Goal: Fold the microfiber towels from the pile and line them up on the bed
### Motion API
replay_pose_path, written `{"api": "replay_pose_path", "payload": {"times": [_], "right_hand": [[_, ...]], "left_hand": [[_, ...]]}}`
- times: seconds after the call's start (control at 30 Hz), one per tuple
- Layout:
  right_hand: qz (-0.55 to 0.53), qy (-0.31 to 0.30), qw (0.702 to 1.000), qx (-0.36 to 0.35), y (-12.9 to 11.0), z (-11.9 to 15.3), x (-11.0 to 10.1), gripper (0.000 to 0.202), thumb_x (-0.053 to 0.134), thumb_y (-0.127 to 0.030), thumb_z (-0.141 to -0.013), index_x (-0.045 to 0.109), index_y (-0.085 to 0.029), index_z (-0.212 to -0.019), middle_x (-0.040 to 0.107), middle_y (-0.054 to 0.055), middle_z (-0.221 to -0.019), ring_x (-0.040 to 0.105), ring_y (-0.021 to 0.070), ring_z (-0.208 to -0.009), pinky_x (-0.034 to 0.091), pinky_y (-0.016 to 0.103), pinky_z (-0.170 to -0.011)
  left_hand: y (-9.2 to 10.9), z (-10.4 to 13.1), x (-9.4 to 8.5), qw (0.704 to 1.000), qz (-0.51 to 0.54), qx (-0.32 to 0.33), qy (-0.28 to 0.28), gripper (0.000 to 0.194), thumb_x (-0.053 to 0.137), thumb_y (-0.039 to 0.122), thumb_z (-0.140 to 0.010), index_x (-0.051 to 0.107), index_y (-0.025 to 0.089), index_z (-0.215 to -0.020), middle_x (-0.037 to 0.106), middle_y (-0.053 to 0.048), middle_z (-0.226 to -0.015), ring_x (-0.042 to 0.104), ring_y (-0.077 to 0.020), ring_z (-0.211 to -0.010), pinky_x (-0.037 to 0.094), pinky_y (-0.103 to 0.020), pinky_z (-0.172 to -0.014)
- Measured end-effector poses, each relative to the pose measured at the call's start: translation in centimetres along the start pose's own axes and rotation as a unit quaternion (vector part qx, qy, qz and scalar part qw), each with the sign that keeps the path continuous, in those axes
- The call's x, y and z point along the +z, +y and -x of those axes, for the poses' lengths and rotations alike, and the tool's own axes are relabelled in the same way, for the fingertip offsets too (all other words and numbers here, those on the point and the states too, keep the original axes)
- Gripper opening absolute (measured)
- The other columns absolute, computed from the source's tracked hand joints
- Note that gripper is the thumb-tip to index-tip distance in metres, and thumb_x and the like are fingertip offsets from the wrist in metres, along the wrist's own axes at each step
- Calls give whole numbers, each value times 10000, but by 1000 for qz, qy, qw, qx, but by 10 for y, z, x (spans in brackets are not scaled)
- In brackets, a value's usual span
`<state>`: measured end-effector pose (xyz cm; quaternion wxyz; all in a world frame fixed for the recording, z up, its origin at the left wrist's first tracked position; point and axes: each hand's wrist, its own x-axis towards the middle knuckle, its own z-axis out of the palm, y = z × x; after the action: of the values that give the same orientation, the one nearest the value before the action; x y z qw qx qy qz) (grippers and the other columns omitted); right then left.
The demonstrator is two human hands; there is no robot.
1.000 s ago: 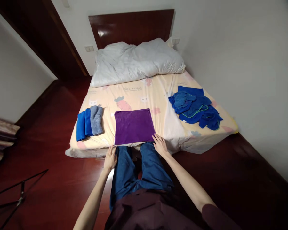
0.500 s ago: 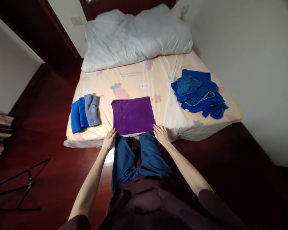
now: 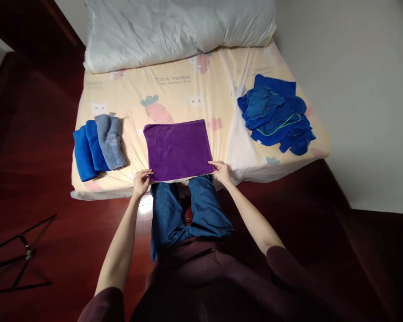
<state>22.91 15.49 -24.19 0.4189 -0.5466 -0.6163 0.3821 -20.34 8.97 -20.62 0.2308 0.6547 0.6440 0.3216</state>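
A purple towel [image 3: 179,150] lies flat, in a rectangle, at the front edge of the bed. My left hand [image 3: 142,182] pinches its near left corner between thumb and fingers. At the near right corner, my right hand [image 3: 220,171] grips the cloth the same way. Left of the towel lie two rolled or folded blue towels [image 3: 83,154] and a grey one [image 3: 110,141], side by side. A loose heap of blue towels [image 3: 277,116], one with a green edge, rests on the right of the bed.
The bed [image 3: 121,94] has a cream sheet with carrot and rabbit prints. A bulky white quilt [image 3: 174,33] lies across its far end. On the floor at the lower left stands a black metal stand [image 3: 27,255]. A wall [image 3: 339,89] rises on the right.
My view has tipped down and shifted. Both hands have gone from lying with fingers on the purple towel's near corners to pinching those corners.
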Motion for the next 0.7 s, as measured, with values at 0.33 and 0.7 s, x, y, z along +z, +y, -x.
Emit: {"api": "replay_pose_path", "payload": {"times": [0.33,0.7], "right_hand": [[-91,-34,990,98,0,-6,-11,403,546,-179,-719,762,-163,-1058,763,84,-1087,731,217,-926,650,400,-793],[-59,11,996,62,-4,-15,-11,199,611,-284,-748,716,-173,-875,749,90,-957,696,225,-962,567,379,-926]], "left_hand": [[-11,-4,16,989,135,-46,29,396,600,541,-887,741,178,-957,755,-140,-1136,688,-254,-1131,516,-475,-1063],[-18,-9,17,984,131,-101,58,412,586,549,-866,710,158,-898,707,-68,-790,659,-197,-765,550,-312,-717]]}}
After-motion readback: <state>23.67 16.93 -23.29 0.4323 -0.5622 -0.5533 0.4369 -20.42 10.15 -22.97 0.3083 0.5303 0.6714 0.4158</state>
